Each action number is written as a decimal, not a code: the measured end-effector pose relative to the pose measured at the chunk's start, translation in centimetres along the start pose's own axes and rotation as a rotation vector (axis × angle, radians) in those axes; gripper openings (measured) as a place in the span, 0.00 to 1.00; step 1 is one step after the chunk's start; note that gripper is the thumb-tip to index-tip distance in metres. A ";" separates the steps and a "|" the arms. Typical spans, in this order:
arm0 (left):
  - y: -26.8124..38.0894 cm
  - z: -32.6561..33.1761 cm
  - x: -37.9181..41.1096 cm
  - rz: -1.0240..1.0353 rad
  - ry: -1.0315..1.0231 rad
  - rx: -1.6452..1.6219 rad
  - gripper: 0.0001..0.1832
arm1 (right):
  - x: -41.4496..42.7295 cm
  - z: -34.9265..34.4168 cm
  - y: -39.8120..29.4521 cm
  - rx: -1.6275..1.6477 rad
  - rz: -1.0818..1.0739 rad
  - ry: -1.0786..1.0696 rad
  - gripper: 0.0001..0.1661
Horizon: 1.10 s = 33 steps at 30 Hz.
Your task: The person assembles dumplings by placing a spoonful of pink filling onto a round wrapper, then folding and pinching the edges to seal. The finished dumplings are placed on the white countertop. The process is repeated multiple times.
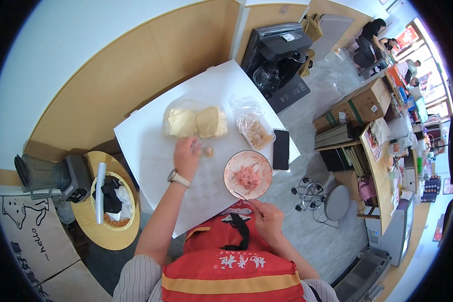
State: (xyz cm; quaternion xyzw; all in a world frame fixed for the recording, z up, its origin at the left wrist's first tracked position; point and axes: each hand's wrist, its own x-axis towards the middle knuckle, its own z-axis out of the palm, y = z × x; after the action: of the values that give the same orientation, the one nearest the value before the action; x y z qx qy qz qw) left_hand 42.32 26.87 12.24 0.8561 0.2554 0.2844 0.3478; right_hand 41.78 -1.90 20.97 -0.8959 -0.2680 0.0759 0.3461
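Over the white table [162,177], my left hand [187,153] has its fingertips near a small pale piece of food [209,151] on clear plastic; whether it grips anything is unclear. Behind it lie two stacks of thin yellowish wrappers [211,121] in a clear bag. In my right hand [266,219] is a thin metal utensil [240,195], its tip at the near rim of a bowl [264,185] holding pinkish minced meat [247,177]. A plastic tray of pale food pieces [257,132], partly covered by plastic film, stands right of the wrappers.
A black phone [281,150] lies by the table's right edge. A black appliance with a glass pot [266,75] stands beyond the back right corner. At left are a round wooden stool [132,230] with a basket and a blender [41,175]. Several people are in the far background.
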 end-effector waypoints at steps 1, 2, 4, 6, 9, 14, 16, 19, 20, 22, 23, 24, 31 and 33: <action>0.8 1.0 1.1 0.061 -0.023 0.013 0.09 | 0.1 -0.1 -0.1 -0.006 -0.003 0.003 0.11; 1.5 1.9 2.1 0.123 -0.048 0.027 0.10 | 0.2 -0.1 0.1 -0.002 -0.019 0.013 0.11; 2.5 3.7 3.6 0.154 -0.091 0.142 0.12 | 0.2 0.2 0.6 0.009 -0.050 0.030 0.13; 2.6 5.0 4.3 0.150 -0.117 0.214 0.13 | 0.0 0.0 0.9 -0.013 -0.025 0.009 0.13; 2.5 6.2 4.6 0.103 -0.126 0.235 0.10 | -0.4 0.0 1.6 -0.024 0.010 0.011 0.13; 1.3 5.3 5.4 0.033 -0.261 0.142 0.07 | -0.6 -0.1 2.3 0.021 0.057 0.063 0.13; 0.9 4.7 5.7 -0.041 -0.198 0.023 0.06 | -0.4 -0.3 2.2 0.024 0.056 0.066 0.12; -0.7 3.9 6.9 -0.319 -0.109 -0.245 0.06 | -0.2 -0.6 2.0 0.010 0.081 0.049 0.12; -1.7 3.4 7.5 -0.444 -0.075 -0.344 0.07 | -0.1 -0.6 2.0 0.010 0.079 0.045 0.12; -4.9 2.9 9.3 -0.555 0.030 -0.715 0.11 | 0.0 -0.4 2.1 0.008 0.074 0.038 0.12; -5.8 3.0 9.9 -0.608 0.084 -0.905 0.13 | 0.0 -0.4 2.1 0.015 0.077 0.033 0.12; -4.8 2.6 10.5 -0.669 0.079 -1.046 0.15 | 0.0 -0.4 2.1 0.022 0.083 0.033 0.12; -1.6 -2.7 9.0 -0.730 -0.107 -1.470 0.25 | -0.3 0.3 3.7 0.002 0.062 0.125 0.13; -1.2 -3.6 5.1 -0.767 -0.284 -1.411 0.26 | -0.6 0.1 4.6 -0.125 0.092 0.081 0.14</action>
State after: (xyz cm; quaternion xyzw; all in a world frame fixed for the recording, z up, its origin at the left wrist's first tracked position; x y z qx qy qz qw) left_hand 43.25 32.45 15.02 0.3164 0.2449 0.1280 0.9075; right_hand 43.21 -5.02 17.88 -0.9294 -0.2168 0.0384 0.2963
